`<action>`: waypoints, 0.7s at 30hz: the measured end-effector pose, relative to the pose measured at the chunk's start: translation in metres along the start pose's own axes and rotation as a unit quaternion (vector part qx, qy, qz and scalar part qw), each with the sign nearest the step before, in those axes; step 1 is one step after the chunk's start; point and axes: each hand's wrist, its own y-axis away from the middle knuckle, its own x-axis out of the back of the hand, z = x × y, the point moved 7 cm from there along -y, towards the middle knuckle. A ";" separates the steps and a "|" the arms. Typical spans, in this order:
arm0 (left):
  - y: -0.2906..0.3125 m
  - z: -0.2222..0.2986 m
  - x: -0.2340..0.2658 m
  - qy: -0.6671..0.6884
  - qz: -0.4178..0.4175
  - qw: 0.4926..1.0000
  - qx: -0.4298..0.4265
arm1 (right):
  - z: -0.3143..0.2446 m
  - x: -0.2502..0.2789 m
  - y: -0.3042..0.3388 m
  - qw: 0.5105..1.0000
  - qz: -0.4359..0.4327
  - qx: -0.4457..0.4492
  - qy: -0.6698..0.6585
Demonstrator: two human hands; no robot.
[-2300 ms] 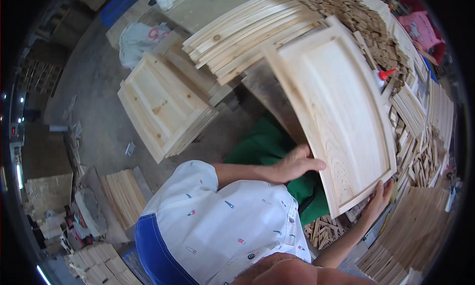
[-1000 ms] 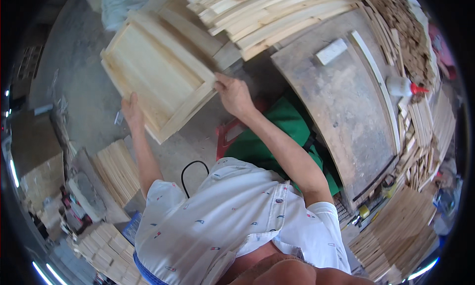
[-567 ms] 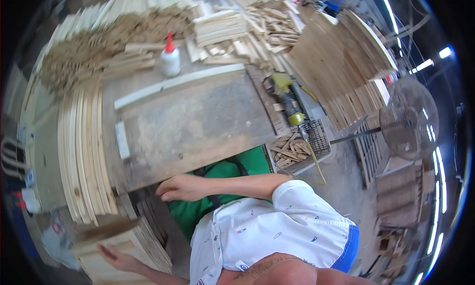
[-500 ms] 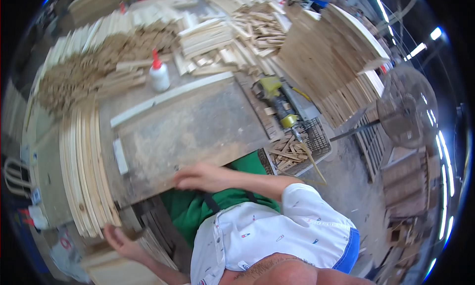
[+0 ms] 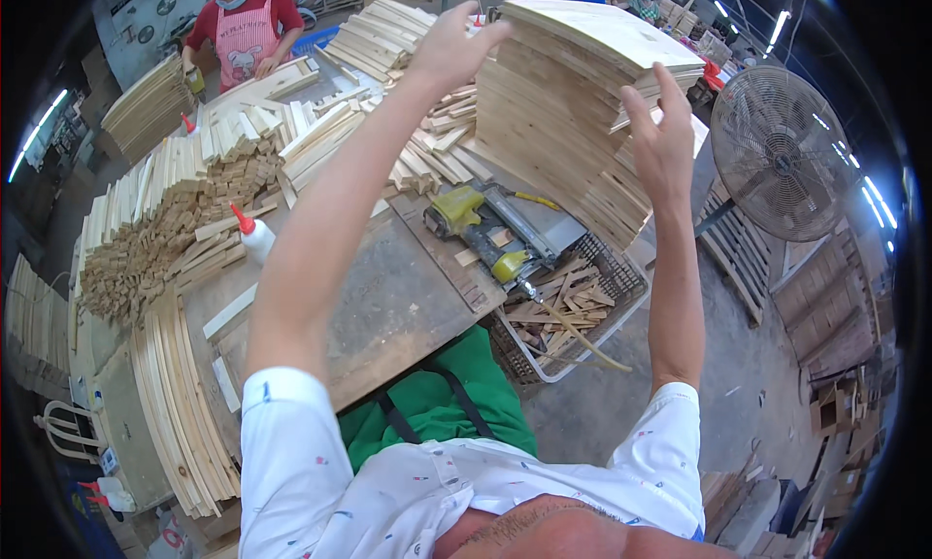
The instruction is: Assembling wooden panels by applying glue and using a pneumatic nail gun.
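A tall stack of pale wooden panels stands at the far right of the workbench. Both my arms reach out toward its top. My left hand is by the stack's left corner, with fingers apart. At the right edge of the upper panels is my right hand, its thumb and fingers spread. Whether either hand touches the wood I cannot tell. A yellow-green nail gun with a hose lies on the bench in front of the stack. Behind my left forearm, a white glue bottle with a red nozzle is partly hidden.
Piled wooden strips fill the bench's left and far side; long slats lie at its left edge. A plastic crate holds wood scraps. A large fan stands right. Across the bench works a person in a pink apron.
Both hands have risen from the bench's near edge and the slats at left to the panel stack. My view has tilted up, bringing the person across the bench into sight.
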 end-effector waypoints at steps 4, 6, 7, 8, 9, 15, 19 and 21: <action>-0.058 -0.013 -0.054 0.034 -0.022 0.998 0.055 | 0.007 -0.005 -0.001 0.998 -0.009 0.015 0.052; -0.062 -0.004 -0.069 0.042 -0.061 0.996 0.049 | 0.010 -0.004 0.000 0.997 0.001 0.018 0.070; -0.060 -0.002 -0.072 0.042 -0.090 0.994 0.049 | 0.008 -0.004 0.002 0.997 0.006 0.029 0.077; -0.068 -0.009 -0.068 0.001 -0.052 0.998 0.030 | 0.001 -0.008 0.002 0.997 0.008 0.028 0.065; -0.070 -0.021 -0.058 0.014 -0.010 1.000 0.022 | -0.006 -0.012 0.002 0.997 0.008 0.023 0.068; -0.021 -0.034 0.011 0.398 0.085 0.901 0.148 | -0.088 -0.026 0.037 0.991 0.010 0.130 -0.038; 0.045 -0.062 0.150 0.422 0.192 0.873 0.154 | -0.129 -0.036 0.080 0.943 -0.034 0.171 -0.282; 0.099 -0.068 0.207 0.341 0.220 0.887 0.220 | -0.098 -0.068 0.099 0.812 -0.138 -0.136 -0.550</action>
